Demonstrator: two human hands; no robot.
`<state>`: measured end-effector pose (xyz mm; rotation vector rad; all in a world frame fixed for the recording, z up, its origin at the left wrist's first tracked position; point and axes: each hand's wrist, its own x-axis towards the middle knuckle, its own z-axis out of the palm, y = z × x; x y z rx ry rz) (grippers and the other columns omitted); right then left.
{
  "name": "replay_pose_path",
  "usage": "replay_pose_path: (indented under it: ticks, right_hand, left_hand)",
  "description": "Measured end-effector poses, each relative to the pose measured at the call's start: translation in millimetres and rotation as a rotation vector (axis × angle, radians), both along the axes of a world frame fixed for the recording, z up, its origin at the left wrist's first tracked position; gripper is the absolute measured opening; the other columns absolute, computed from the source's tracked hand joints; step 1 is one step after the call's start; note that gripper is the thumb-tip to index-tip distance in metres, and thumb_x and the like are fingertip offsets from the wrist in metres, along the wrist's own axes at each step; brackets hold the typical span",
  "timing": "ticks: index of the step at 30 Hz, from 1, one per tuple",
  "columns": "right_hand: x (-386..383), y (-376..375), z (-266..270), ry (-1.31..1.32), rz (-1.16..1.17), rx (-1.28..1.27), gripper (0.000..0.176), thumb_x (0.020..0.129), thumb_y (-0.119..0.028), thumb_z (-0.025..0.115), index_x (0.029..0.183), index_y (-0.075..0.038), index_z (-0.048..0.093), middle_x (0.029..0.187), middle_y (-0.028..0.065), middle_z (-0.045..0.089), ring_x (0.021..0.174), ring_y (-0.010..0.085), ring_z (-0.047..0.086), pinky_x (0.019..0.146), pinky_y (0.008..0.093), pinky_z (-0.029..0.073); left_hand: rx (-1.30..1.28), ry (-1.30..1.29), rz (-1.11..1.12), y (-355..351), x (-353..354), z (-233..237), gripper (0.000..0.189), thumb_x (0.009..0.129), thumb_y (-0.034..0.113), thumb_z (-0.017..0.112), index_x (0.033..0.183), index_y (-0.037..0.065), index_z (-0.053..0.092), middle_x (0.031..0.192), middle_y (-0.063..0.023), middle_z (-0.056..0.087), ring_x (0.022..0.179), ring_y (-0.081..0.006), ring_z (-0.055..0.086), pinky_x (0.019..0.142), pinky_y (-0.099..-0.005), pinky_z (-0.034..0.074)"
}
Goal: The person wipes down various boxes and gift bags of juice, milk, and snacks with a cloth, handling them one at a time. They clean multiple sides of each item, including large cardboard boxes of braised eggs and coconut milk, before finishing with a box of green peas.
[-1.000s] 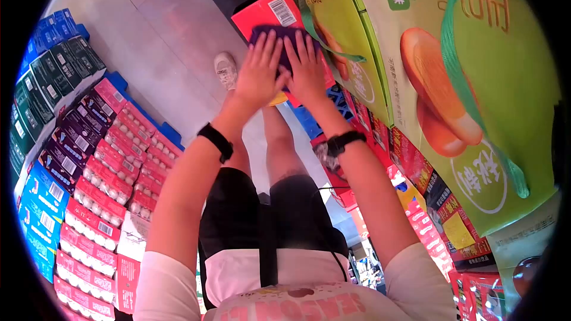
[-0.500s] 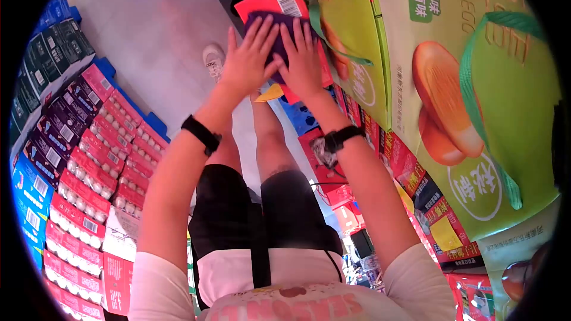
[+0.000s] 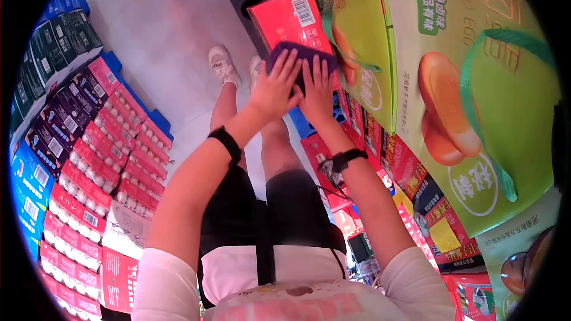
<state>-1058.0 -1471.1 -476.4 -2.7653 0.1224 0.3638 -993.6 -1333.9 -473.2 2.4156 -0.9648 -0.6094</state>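
A folded purple cloth (image 3: 304,54) lies on the upper face of a red box (image 3: 279,21) that has a white barcode label. My left hand (image 3: 277,88) rests flat on the cloth's left part, fingers stretched out and slightly spread. Beside it, my right hand (image 3: 317,92) presses on the cloth's right part, its fingers also extended. The thumbs come close together at the cloth's lower edge. Both palms hide the near part of the cloth and some of the box below.
Green gift boxes (image 3: 410,125) with green ribbon handles stand close on the right. Stacked red egg cartons (image 3: 89,172) fill the left, with blue crates (image 3: 156,120) behind. Red packets (image 3: 410,172) line the right side low down. Grey tiled floor (image 3: 172,30) lies between, under my feet.
Both hands and the cloth have moved down the red box, toward my body, and slightly right. More of the box's top now shows. Both shoes have come into view.
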Motion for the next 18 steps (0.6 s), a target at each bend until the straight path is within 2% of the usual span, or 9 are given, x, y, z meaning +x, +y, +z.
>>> replay_pose_path:
  ticks: [3,6,10,13,17,18]
  right_hand:
    - [-21.4,-1.1,1.3,0.104,-0.025,-0.028,0.066,0.080,-0.027,0.058,0.138,-0.011,0.029,0.145,0.0173,0.020,0.133,0.0385,0.020,0.104,0.0561,0.019]
    - [-15.1,-1.1,-0.8,0.025,-0.053,0.081,0.068,0.079,-0.025,0.058,0.138,-0.009,0.028,0.144,0.0195,0.020,0.132,0.0425,0.019,0.104,0.0562,0.019]
    - [21.0,-5.4,-5.0,-0.047,0.026,0.030,0.068,0.079,-0.026,0.058,0.137,-0.008,0.029,0.143,0.0197,0.023,0.131,0.0420,0.021,0.104,0.0546,0.021]
    - [62.8,-1.9,-5.3,-0.120,0.063,0.003,0.066,0.079,-0.026,0.059,0.137,-0.009,0.032,0.143,0.0182,0.024,0.130,0.0404,0.023,0.104,0.0532,0.024]
    - [98.8,2.5,-11.6,-0.152,0.047,0.044,0.064,0.079,-0.027,0.059,0.136,-0.011,0.034,0.143,0.0158,0.025,0.130,0.0378,0.025,0.102,0.0515,0.027]
    - [100.7,3.9,-11.5,-0.167,0.041,0.043,0.064,0.079,-0.027,0.060,0.136,-0.012,0.034,0.143,0.0149,0.026,0.130,0.0368,0.026,0.102,0.0507,0.028]
  left_hand:
    - [-0.048,0.096,0.000,-3.4,-19.0,3.0,0.069,0.077,0.038,0.050,0.134,0.002,0.035,0.143,-0.0172,0.025,0.133,-0.0330,0.021,0.101,-0.0568,0.022]
    - [0.027,0.041,0.003,-6.2,-13.0,8.0,0.068,0.077,0.038,0.048,0.134,0.003,0.035,0.143,-0.0144,0.027,0.133,-0.0297,0.023,0.102,-0.0585,0.020]
    - [0.063,-0.080,0.011,-0.2,19.7,6.8,0.063,0.081,0.038,0.045,0.135,0.006,0.035,0.144,-0.0105,0.028,0.133,-0.0250,0.024,0.102,-0.0582,0.020]
    - [0.040,-0.195,0.047,6.1,51.5,-3.9,0.063,0.084,0.041,0.045,0.136,0.007,0.034,0.144,-0.0090,0.027,0.133,-0.0248,0.024,0.102,-0.0577,0.021]
    - [0.026,-0.290,0.100,9.0,82.3,-14.3,0.061,0.087,0.043,0.044,0.138,0.013,0.031,0.145,-0.0077,0.026,0.133,-0.0250,0.024,0.102,-0.0575,0.022]
    - [0.012,-0.275,0.104,9.6,83.3,-15.4,0.058,0.086,0.034,0.047,0.138,0.015,0.031,0.145,-0.0075,0.025,0.133,-0.0255,0.025,0.102,-0.0564,0.024]
